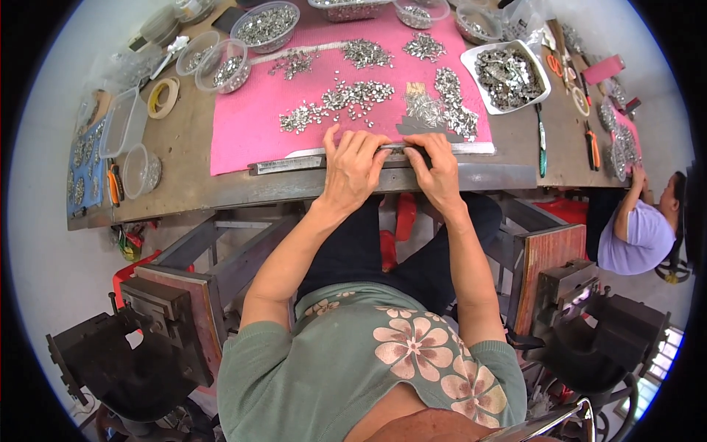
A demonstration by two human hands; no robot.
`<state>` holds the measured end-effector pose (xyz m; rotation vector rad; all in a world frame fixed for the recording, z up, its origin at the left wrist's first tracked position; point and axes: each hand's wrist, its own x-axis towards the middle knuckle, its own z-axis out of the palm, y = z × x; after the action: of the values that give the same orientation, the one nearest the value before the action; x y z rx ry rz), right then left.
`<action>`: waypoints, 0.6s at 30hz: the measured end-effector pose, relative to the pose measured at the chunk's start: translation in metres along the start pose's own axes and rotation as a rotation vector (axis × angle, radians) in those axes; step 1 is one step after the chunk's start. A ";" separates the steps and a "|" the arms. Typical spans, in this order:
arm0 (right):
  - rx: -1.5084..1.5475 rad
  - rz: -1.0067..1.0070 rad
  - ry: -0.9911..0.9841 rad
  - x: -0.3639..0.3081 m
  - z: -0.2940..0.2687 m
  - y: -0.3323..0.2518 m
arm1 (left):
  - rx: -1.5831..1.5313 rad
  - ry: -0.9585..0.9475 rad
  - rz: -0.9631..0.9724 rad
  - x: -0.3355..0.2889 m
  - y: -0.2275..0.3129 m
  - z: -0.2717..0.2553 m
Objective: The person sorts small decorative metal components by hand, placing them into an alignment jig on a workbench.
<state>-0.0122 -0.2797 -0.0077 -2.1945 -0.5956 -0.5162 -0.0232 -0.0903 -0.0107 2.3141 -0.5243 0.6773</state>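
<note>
At the near edge of the bench, both my hands meet over a long narrow metal bar (287, 165). My left hand (352, 163) is closed, its thumb and fingertips pressed together near the bar. Close beside it, my right hand (436, 168) is closed in a similar pinch. Between the fingertips a small grey metal bit barely shows; its kind is too small to tell. Just beyond lie flat grey strips (428, 130) and a heap of thin silvery pieces (425, 110). Piles of small shiny metal parts (359, 94) are spread over the pink mat (250, 110).
A white tray (546, 74) of metal parts stands right of the mat, near pliers (592, 147). Clear round tubs (265, 28) line the back. Tape rolls (163, 98) lie left. Heavy vises (166, 324) flank me below the bench. Another person (637, 236) works at far right.
</note>
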 end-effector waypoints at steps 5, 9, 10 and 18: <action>0.019 0.027 -0.011 0.000 0.000 0.000 | -0.009 -0.004 -0.007 0.000 0.000 0.000; 0.014 0.088 -0.048 0.004 -0.002 -0.004 | -0.012 0.004 -0.008 -0.001 -0.001 0.001; 0.037 0.137 -0.065 0.007 -0.004 -0.007 | -0.013 0.007 -0.008 -0.001 0.000 0.001; 0.116 0.226 -0.121 0.007 -0.006 -0.003 | -0.036 0.007 -0.010 -0.002 -0.001 0.004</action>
<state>-0.0092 -0.2812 0.0012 -2.1583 -0.4221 -0.2260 -0.0231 -0.0917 -0.0149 2.2787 -0.5172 0.6663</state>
